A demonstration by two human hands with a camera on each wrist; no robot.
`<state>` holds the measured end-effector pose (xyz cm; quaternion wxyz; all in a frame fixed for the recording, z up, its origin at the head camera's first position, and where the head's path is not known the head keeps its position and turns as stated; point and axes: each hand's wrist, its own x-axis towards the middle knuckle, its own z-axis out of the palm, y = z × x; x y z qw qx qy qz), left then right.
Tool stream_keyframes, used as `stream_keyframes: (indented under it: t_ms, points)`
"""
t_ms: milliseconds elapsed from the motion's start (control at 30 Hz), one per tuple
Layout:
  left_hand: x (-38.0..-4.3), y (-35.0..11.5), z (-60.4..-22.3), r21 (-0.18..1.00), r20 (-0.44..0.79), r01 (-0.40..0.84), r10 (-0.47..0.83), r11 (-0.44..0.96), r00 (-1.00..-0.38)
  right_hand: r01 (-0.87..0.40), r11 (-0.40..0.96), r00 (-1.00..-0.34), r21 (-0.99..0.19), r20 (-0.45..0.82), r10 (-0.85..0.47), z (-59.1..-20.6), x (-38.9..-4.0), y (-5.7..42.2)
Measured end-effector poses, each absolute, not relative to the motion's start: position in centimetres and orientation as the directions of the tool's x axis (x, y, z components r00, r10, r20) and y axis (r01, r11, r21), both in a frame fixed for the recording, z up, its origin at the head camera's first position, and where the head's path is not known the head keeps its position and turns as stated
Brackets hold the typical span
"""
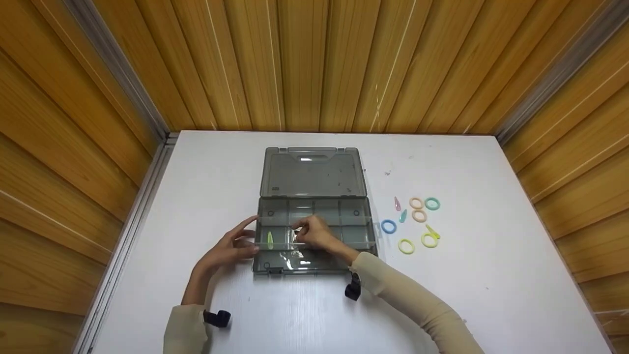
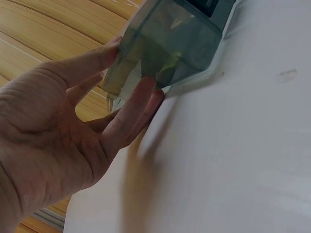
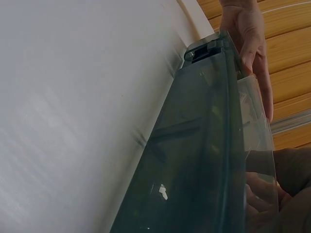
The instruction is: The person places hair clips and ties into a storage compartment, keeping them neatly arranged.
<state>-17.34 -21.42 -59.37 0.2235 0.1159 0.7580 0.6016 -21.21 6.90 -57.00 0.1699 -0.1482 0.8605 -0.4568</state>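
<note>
A grey see-through compartment box (image 1: 314, 260) lies on the table with its lid (image 1: 314, 172) laid back. My left hand (image 1: 227, 251) touches the box's left wall with extended fingers, as the left wrist view also shows. Over a middle-row compartment, my right hand (image 1: 314, 232) reaches down with bent fingers. Its fingertips are at a small pale patch, and whether they pinch something is unclear. One yellow-green hair clip (image 1: 270, 240) lies in the compartment to its left. A clear divider strip (image 3: 256, 121) stands above the front rim, with the right hand partly behind it.
Right of the box lie a pink hair clip (image 1: 397, 203), a teal clip (image 1: 403, 216) and a yellow clip (image 1: 432, 231). Several rings are scattered around them, among them a blue ring (image 1: 388, 226) and a green ring (image 1: 432, 203). Wood-patterned walls (image 1: 314, 64) border the white table (image 1: 211, 172).
</note>
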Motion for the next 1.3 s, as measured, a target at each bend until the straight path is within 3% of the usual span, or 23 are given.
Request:
stream_keyframes:
  t_ms: [300,833,1167,1300]
  points:
    - [-17.3,-21.4,-59.5,0.969,-0.183,-0.083,0.446,0.235,-0.876,-0.091,0.562,-0.901,-0.822,-0.172,-0.397,-57.2,-21.3,6.9]
    - [-17.5,-21.5,-59.3,0.968,-0.186,-0.083,0.457,0.235,-0.870,-0.073,0.473,-0.886,-0.878,-0.161,-0.434,-55.5,-21.1,8.9]
    - [-17.3,-21.5,-59.2,0.967,-0.184,-0.080,0.445,0.244,-0.876,-0.220,0.503,-0.922,-0.836,0.011,-0.386,-51.8,-21.5,15.4]
    - [-17.4,-21.3,-59.2,0.965,-0.195,-0.087,0.450,0.248,-0.872,-0.199,0.550,-0.954,-0.811,0.032,-0.299,-51.2,-21.9,19.3]
